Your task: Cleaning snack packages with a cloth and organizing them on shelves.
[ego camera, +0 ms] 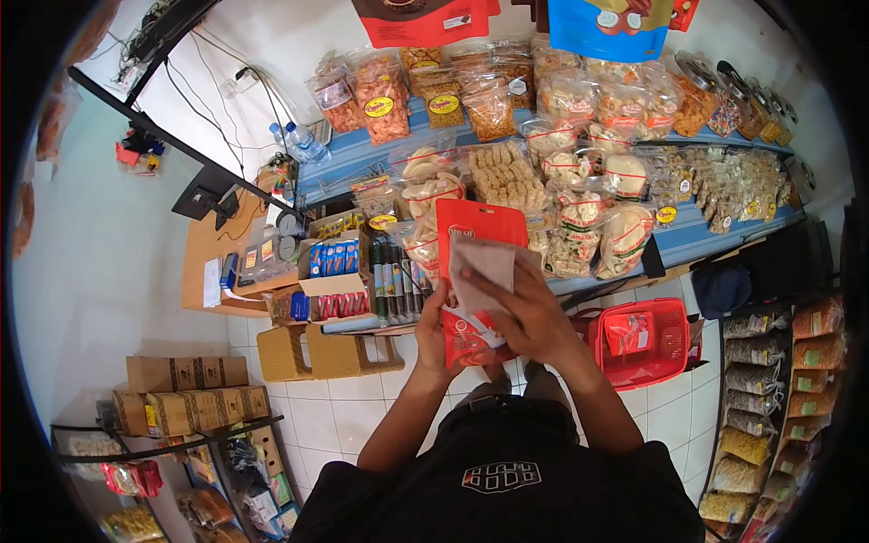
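Before my chest, my left hand (434, 332) grips the left edge of a red snack pouch (478, 216), which stands roughly upright and bears writing. A folded greyish-pink cloth (485, 261) lies flat against the pouch's front. My right hand (533, 312) presses that cloth onto the pouch, fingers spread across it. Cloth and fingers hide much of the pouch's middle. Just beyond stands a blue display shelf with clear bags of pale crackers (574, 224) and a large bag of tan puffed snacks (506, 175).
A red plastic basket (638, 377) holding a red packet (628, 332) stands on the tiled floor at my right. Woven brown stools (339, 353) sit under the shelf's left end. Cardboard boxes (197, 407) are stacked lower left. Racks of bagged snacks (753, 400) line the right.
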Tool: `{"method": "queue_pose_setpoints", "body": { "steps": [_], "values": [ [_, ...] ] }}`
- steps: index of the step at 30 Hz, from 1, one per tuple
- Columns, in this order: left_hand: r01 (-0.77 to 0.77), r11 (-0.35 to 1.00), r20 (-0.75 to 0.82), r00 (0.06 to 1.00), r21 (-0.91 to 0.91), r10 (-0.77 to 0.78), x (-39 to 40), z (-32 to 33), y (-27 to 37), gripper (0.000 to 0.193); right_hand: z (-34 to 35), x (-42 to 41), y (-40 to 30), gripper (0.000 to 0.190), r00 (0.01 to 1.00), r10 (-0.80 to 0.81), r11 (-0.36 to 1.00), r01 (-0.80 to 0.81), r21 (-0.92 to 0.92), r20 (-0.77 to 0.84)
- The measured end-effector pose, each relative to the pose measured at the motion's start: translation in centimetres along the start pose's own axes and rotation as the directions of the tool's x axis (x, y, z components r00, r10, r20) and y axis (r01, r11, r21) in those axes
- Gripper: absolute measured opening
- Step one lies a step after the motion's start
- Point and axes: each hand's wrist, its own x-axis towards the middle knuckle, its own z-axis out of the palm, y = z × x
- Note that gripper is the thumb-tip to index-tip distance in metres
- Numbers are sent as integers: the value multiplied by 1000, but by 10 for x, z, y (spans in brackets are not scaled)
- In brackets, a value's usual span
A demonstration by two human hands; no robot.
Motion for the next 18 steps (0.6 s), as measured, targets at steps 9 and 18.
{"method": "queue_pose_setpoints", "body": {
  "steps": [9,18],
  "values": [
    [-123,977,-52,992,-175,116,4,-19,23,44,-7,-53,-27,60,958,-134,981,93,170,252],
    [-163,986,138,976,-38,166,0,-3,57,44,-20,-88,-10,46,520,848,0,-199,980,106]
  ]
}}
